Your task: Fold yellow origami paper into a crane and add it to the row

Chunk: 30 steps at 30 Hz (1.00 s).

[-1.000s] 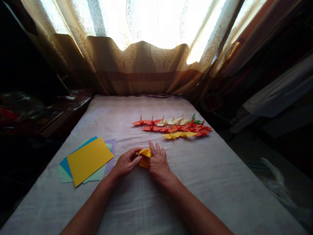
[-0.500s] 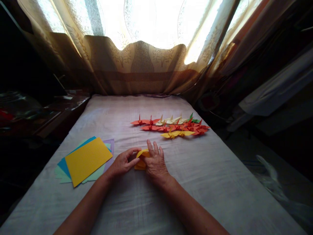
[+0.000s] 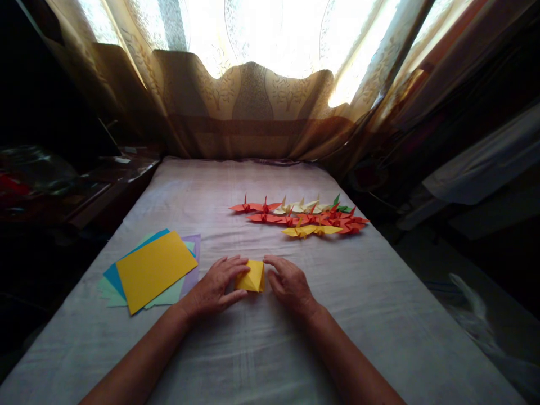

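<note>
A small folded piece of yellow origami paper (image 3: 252,277) lies on the bed in front of me, creased into a squarish shape. My left hand (image 3: 216,286) holds it from the left, fingers over its upper left part and thumb at its near edge. Just off its right edge is my right hand (image 3: 291,282), fingers loosely bent and apart, index fingertip close to the far right corner. Nothing shows in that hand. Beyond the hands stand several folded paper cranes in rows: yellow cranes (image 3: 310,230) nearest, then red cranes (image 3: 264,217), cream cranes (image 3: 301,207) and a green one (image 3: 343,208).
To the left lies a fanned stack of paper sheets, a yellow sheet (image 3: 157,271) on top of blue, green and purple ones. A pale sheet (image 3: 202,349) covers the bed. Curtains (image 3: 248,107) hang at the far end. A dark cluttered surface (image 3: 97,185) borders the left side.
My right hand has moved off the folded paper to its right side. The raised yellow flap now lies flatter. My left fingers have come further over the paper. The view has shifted slightly.
</note>
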Motion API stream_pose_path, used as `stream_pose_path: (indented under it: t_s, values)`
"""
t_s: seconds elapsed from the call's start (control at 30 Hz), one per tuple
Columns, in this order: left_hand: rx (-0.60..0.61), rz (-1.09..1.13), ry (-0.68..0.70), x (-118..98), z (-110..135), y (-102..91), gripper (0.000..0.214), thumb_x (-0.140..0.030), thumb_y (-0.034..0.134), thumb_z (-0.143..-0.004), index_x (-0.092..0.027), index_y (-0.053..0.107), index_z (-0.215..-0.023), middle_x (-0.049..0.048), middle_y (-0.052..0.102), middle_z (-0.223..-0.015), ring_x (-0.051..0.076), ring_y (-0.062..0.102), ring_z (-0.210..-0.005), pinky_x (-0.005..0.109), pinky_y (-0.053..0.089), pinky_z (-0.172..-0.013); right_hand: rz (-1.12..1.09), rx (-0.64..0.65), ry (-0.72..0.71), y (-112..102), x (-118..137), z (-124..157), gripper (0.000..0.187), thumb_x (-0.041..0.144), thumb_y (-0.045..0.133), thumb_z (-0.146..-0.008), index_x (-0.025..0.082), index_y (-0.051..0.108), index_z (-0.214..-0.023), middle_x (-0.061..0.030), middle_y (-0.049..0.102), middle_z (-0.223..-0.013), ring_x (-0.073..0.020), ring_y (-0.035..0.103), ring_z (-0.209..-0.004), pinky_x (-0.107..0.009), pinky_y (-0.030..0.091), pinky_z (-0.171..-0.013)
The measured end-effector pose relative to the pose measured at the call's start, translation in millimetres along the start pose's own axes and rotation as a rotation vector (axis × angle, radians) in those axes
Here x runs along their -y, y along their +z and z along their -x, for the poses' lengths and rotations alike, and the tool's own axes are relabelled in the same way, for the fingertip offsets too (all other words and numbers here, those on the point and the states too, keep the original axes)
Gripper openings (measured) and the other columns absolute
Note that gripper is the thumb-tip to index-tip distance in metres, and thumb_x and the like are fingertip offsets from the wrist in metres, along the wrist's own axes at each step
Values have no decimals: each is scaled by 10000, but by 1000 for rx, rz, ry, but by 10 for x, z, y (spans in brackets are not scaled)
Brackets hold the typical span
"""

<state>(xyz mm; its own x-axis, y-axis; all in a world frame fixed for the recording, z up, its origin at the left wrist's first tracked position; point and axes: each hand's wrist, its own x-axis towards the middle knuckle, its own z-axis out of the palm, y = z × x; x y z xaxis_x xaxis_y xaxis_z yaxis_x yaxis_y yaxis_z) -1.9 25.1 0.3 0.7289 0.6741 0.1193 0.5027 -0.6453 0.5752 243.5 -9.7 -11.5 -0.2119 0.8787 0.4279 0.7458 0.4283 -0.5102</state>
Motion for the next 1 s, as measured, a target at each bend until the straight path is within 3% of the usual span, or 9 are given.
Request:
stream_pose_path:
  t_s: [0.33,0.47,0.6,0.73,0.8,0.9,1.0]
  values:
    - [24,-290,70,-24,91,224,721,-569,495,-945,-244,275,-1550,128,335,-1582,330,267,-1470,551,175,-1191,106,163,8,16,-117,-117,285,109,532,-867,235,734,-1024,-67,717,-1139,-199,641,-1039,-340,481,-946]
    - [49,-296,68,-43,170,225,713,-594,482,-943,-256,297,-1543,122,345,-1576,332,272,-1469,550,175,-1192,42,142,39,22,-115,-147,266,136,523,-878,218,724,-1032,-74,721,-1125,-203,639,-1043,-336,478,-941]
    - [35,-254,61,-44,165,209,656,-554,496,-952,-255,357,-1519,121,384,-1557,330,287,-1463,565,177,-1189,10,177,175,-7,11,-291,257,273,585,-882,200,698,-1101,-76,735,-1021,-204,651,-939,-319,491,-860]
    - [-57,-141,47,-35,150,181,479,-451,488,-979,-277,498,-1426,90,536,-1453,282,422,-1394,524,240,-1181,33,357,280,-65,121,-434,182,252,673,-777,225,733,-947,-34,717,-895,-184,630,-832,-276,466,-745]
    - [-178,-102,-17,-20,144,164,363,-408,465,-991,-261,614,-1288,83,625,-1351,260,525,-1300,505,288,-1162,-4,397,342,-78,132,-463,86,235,685,-739,227,724,-816,-3,685,-794,-159,600,-744,-248,435,-664]
    - [-407,-108,-176,1,108,146,345,-452,508,-958,-211,668,-1145,113,682,-1227,283,597,-1172,512,378,-1088,-186,369,408,-50,112,-448,52,210,691,-699,210,683,-751,32,631,-713,-119,549,-650,-211,400,-593]
    - [-444,-47,-261,-18,34,139,386,-506,580,-895,-207,674,-1121,103,715,-1110,287,635,-1052,473,462,-982,-412,269,400,16,101,-397,39,196,670,-707,194,636,-725,39,609,-704,-103,527,-626,-195,401,-570]
